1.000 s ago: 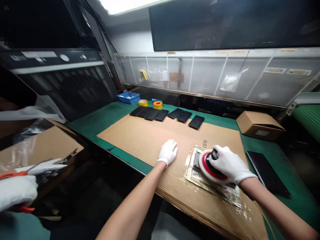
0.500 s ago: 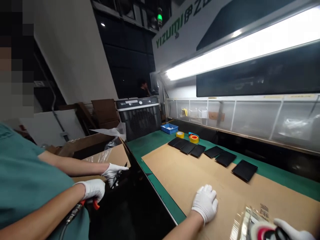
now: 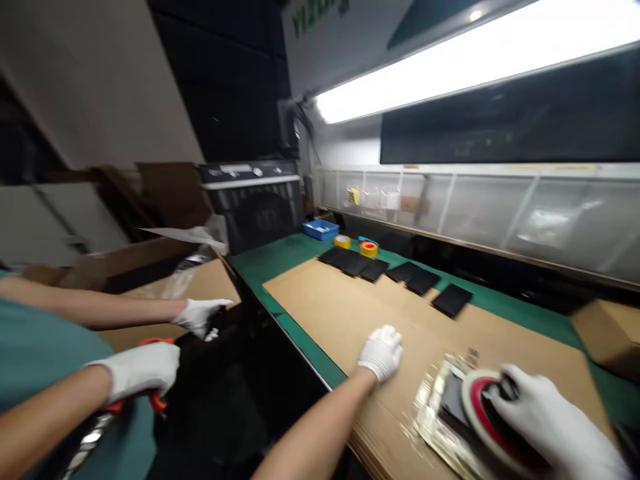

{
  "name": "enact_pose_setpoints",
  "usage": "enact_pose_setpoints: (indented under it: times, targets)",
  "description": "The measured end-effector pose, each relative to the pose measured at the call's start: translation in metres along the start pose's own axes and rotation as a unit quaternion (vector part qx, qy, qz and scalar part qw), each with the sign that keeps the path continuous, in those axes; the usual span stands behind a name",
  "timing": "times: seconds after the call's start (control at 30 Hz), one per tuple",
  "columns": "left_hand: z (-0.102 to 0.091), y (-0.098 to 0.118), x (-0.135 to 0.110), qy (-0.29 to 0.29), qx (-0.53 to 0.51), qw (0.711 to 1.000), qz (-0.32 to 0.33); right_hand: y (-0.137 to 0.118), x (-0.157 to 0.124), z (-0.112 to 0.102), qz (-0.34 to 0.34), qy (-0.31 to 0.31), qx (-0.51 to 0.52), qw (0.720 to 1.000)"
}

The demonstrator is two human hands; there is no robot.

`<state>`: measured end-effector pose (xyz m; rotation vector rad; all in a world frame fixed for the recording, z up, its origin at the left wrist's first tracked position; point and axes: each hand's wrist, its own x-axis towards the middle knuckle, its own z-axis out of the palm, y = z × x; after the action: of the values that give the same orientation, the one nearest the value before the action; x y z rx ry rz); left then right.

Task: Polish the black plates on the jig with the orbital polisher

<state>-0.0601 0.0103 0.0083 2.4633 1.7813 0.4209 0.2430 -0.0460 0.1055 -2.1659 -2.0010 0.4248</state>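
Observation:
My right hand, in a white glove, is wrapped over the black top of a round sander with a red and white pad. The pad rests on a black panel lying on a taped, shiny patch of the cardboard sheet. My left hand, also gloved, lies on the cardboard to the left of the panel with its fingers loosely curled, holding nothing. The picture is blurred by motion.
Several black panels lie in a row at the far side of the cardboard, with two tape rolls and a blue tray behind. A co-worker's gloved hands hold orange-handled cutters at the left. A carton stands at right.
The view swung up and left, then part-way back down to the right. My hands stay on the cardboard and the sander. The co-worker's hands have shifted over the box.

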Motion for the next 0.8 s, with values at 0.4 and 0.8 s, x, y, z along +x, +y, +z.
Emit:
enact_pose_setpoints:
  times: [0.4,0.8]
  targets:
    - [0.010,-0.007,0.025,0.003,0.000,1.000,0.013,-0.017,-0.016,-0.031,0.055,0.010,-0.114,0.992]
    - [0.013,-0.006,0.023,0.033,0.015,0.999,0.036,-0.012,-0.022,-0.034,0.073,0.008,-0.117,0.990]
